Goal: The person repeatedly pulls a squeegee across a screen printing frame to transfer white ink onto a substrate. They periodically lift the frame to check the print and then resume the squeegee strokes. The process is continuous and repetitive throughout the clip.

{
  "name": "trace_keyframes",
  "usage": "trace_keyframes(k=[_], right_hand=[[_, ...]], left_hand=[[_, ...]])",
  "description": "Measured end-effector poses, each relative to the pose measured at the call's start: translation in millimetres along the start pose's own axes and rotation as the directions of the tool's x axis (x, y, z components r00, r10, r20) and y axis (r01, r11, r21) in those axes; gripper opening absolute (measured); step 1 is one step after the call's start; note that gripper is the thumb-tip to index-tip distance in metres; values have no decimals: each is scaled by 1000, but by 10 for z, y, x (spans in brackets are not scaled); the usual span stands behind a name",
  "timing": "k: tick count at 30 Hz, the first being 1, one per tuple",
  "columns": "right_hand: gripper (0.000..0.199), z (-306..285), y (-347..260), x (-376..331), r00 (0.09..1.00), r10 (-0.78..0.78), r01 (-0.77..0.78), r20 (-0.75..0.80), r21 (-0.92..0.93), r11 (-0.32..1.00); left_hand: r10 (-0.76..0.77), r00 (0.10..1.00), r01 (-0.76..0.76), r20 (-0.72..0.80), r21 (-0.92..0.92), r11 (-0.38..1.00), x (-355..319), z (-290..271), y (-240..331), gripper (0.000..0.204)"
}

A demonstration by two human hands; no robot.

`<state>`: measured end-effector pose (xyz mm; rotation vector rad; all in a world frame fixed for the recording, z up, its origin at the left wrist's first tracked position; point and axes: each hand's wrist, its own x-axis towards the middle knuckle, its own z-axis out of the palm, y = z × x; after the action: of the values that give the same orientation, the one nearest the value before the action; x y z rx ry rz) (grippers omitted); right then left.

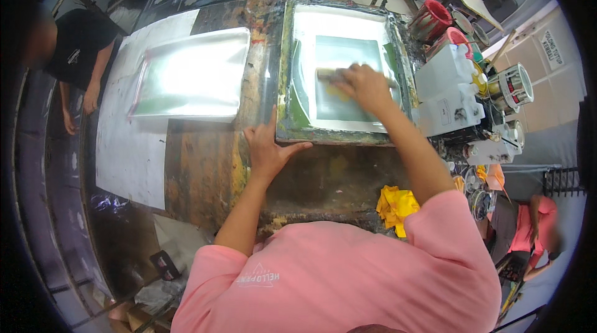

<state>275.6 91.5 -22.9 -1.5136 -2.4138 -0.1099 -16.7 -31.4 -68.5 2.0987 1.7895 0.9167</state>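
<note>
A printing screen [291, 124] with a dark, ink-stained frame lies on the worktable in front of me. Its mesh is pale in the middle, with green along the sides. My right hand [368, 89] is closed around a squeegee [326, 74] over the middle of the mesh; the fingers cover much of the tool. At the frame's near left corner, my left hand [266, 151] rests with its fingers spread, one along the frame's side, holding nothing. Left of the screen is a shiny stack of clear plastic sheets [196, 75], partly on white paper [130, 162].
A crumpled yellow cloth [397, 207] lies near my right arm. White jugs [444, 109], red-rimmed cans [430, 20] and a metal paint tin [510, 88] crowd the right edge. One person [78, 50] stands at the left; another [533, 224] is at the lower right.
</note>
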Motion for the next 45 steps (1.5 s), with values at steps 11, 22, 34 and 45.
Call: trace_keyframes(k=[11,22,34,45], right_hand=[[38,-1053,-747,-613,1000,1,0,-21,50,999],[44,-1896,-489,449,848,-125,16,-515,-211,977],[56,-2375,-422,917,849,2,-43,-529,-65,997],[59,-2339,-450,872,865,9,-53,-501,-73,996]], left_hand=[[-117,991,64,-63,-543,837,194,-268,457,109],[121,992,-125,47,103,987,460,-343,482,119],[98,995,-95,28,-93,991,609,-145,601,92],[-184,898,168,-400,-76,983,719,-1082,-755,46]])
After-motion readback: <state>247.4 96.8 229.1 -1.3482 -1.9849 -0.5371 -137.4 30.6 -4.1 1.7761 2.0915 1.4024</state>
